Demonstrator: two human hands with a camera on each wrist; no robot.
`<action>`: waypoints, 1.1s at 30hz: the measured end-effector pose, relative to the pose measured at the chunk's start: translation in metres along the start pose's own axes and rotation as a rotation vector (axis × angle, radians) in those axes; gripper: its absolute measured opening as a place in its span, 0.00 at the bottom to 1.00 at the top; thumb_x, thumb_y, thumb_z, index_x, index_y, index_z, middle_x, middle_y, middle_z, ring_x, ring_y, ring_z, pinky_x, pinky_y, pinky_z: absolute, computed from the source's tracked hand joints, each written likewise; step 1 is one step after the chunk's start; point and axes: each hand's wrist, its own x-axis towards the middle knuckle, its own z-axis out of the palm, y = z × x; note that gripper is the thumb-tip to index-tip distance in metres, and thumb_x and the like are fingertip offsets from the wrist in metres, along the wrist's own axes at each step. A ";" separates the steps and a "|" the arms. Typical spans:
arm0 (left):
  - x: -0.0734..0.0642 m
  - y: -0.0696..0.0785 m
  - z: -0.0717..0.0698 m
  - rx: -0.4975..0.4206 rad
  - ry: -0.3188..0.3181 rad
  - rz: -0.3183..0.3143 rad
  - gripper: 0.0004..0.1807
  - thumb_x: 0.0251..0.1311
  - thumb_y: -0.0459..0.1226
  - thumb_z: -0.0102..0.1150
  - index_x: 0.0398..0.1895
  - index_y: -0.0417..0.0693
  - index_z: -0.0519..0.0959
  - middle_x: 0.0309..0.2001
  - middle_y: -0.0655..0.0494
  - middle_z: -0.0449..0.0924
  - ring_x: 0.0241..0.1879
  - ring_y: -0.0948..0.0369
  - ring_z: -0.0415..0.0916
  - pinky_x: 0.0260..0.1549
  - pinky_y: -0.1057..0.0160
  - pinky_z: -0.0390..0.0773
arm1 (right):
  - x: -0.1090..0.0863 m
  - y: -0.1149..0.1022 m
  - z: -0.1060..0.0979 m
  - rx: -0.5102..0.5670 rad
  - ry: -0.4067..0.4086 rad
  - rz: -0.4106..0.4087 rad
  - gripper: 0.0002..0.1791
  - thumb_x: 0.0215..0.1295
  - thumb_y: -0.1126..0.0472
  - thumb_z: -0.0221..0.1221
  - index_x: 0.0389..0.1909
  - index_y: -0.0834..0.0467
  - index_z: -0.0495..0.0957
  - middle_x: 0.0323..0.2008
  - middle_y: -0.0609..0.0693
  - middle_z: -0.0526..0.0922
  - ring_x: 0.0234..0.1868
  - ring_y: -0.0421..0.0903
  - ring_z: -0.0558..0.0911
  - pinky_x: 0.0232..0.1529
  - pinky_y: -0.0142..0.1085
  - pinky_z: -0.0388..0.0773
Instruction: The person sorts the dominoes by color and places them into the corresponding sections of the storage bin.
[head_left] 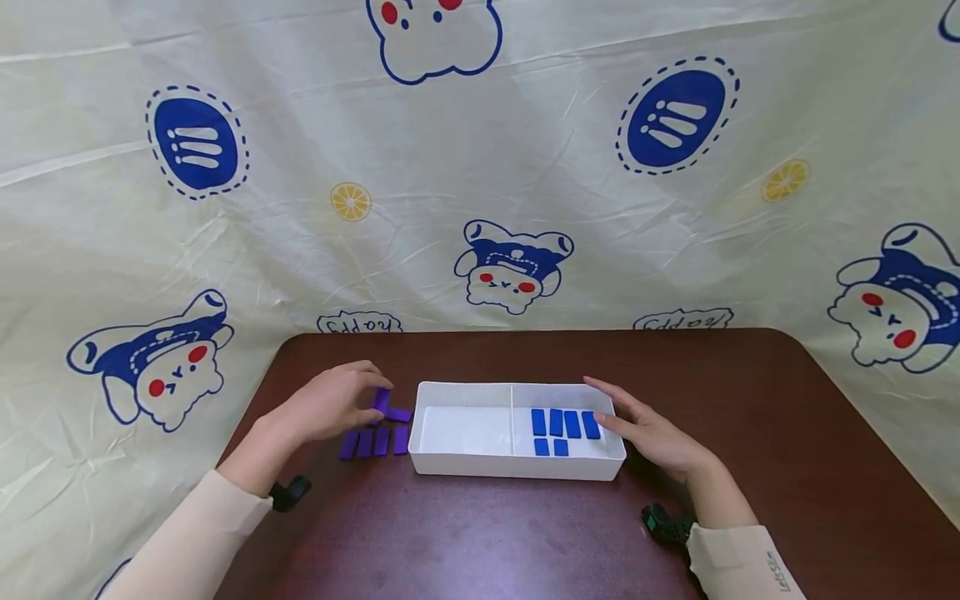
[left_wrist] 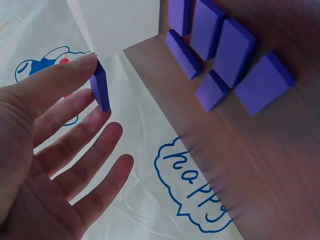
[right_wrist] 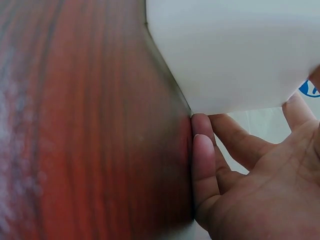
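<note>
In my left hand [head_left: 337, 400], thumb and fingertips pinch a thin purple tile [left_wrist: 100, 86], raised above several other purple tiles [head_left: 382, 442]. The remaining left fingers spread loosely in the left wrist view. A shallow white box [head_left: 465, 465] with a divider [head_left: 512, 421] lies to the right of these tiles. Its right compartment holds several blue tiles [head_left: 556, 422] in two rows. My right hand [head_left: 660, 437] rests at the box's right end, with thumb at the rim and index finger extended toward the back corner. Other right fingers touch the outer wall low down in the right wrist view.
Everything stands on a dark brown table [head_left: 480, 533] with rounded far corners. Behind it hangs a pale printed cloth [head_left: 420, 275] with cartoon figures. The box's left compartment [head_left: 461, 429] shows its bare white floor. Each wrist wears a dark strapped device.
</note>
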 end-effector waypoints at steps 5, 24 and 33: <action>0.002 0.002 -0.003 0.009 -0.005 0.008 0.21 0.51 0.45 0.71 0.51 0.55 0.83 0.46 0.62 0.79 0.41 0.63 0.76 0.44 0.59 0.76 | 0.004 0.001 0.001 -0.011 -0.003 -0.003 0.32 0.68 0.42 0.53 0.71 0.25 0.53 0.78 0.47 0.44 0.77 0.62 0.41 0.62 0.74 0.42; 0.026 0.026 0.000 -0.031 -0.015 0.012 0.25 0.52 0.48 0.70 0.54 0.52 0.80 0.49 0.60 0.78 0.49 0.59 0.77 0.49 0.57 0.76 | 0.005 -0.002 0.003 -0.037 0.002 0.004 0.33 0.70 0.44 0.52 0.72 0.26 0.51 0.78 0.51 0.43 0.76 0.64 0.42 0.61 0.74 0.45; 0.036 0.029 0.016 -0.019 -0.032 -0.015 0.23 0.51 0.50 0.69 0.51 0.54 0.82 0.50 0.62 0.78 0.53 0.59 0.75 0.51 0.56 0.76 | 0.001 -0.003 0.002 -0.029 -0.006 0.008 0.33 0.70 0.43 0.52 0.72 0.27 0.51 0.77 0.51 0.44 0.76 0.64 0.43 0.62 0.74 0.45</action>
